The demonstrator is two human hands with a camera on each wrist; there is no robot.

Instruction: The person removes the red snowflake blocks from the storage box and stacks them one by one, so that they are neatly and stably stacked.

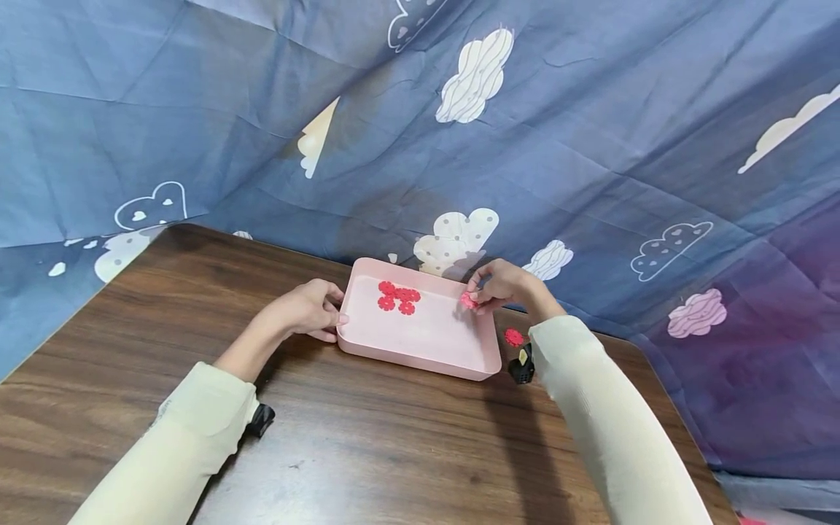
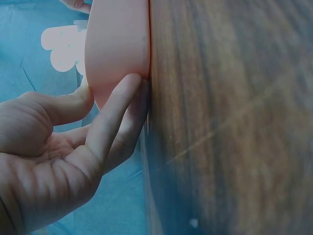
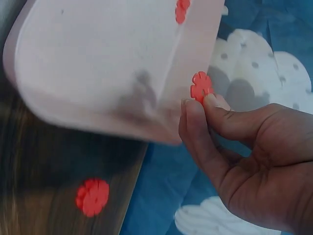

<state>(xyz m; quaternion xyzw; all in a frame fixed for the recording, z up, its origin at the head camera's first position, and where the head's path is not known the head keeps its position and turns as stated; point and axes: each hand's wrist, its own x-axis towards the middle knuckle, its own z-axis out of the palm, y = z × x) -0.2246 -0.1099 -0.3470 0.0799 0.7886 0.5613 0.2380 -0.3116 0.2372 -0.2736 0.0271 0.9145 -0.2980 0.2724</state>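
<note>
A shallow pink tray (image 1: 420,357) rests on the wooden table. My left hand (image 1: 307,310) holds its left end, thumb at the rim and fingers along the outer wall, as the left wrist view (image 2: 73,142) also shows. Over the tray's far right corner, my right hand (image 1: 500,284) pinches a red notched, flower-shaped plastic piece (image 3: 200,86) between thumb and fingertips. Several red pieces of the same kind (image 1: 398,297) lie grouped on the tray floor, left of its middle. Another red flower-shaped piece (image 1: 514,337) lies on the table just right of the tray, near my right wrist.
The brown table (image 1: 367,437) reaches toward me on all the near side. Behind it hangs a blue cloth (image 1: 367,189) with cloud prints, close to the tray's far side. A black device (image 1: 522,366) sits by my right wrist, another (image 1: 260,421) by my left.
</note>
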